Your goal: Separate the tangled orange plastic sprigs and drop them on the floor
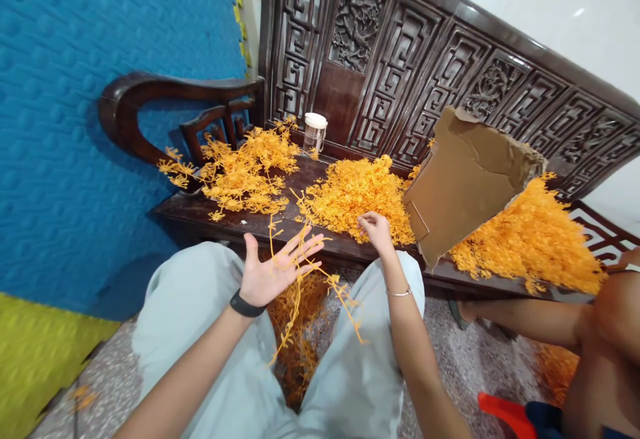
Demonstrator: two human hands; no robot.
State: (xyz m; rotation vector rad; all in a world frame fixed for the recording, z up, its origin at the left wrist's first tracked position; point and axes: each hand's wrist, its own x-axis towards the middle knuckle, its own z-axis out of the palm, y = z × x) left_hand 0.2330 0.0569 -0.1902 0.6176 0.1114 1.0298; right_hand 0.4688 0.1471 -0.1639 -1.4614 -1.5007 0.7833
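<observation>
Dark carved wood, the tall bench back, slants across the view against pale tiles, with a blue mat filling the left side. Speckled floor shows below, beside a yellow-green mat. Pale trousers cover my knees, which point at the bench seat. Another person's bare legs are at the right edge.

On the seat, a torn cardboard piece leans up between the big right heap of orange plastic pieces and the middle heap. The looser left heap spreads near the armrest. A clear cup with a white lid stands by the bench back.

My left hand is palm up, fingers spread wide, with branching orange strands lying across it and dangling over my lap. My right hand is at the front of the middle heap, fingers bent, thumb close to the index; I cannot tell whether they pinch anything. A black band circles my left wrist, a thin bracelet my right.
</observation>
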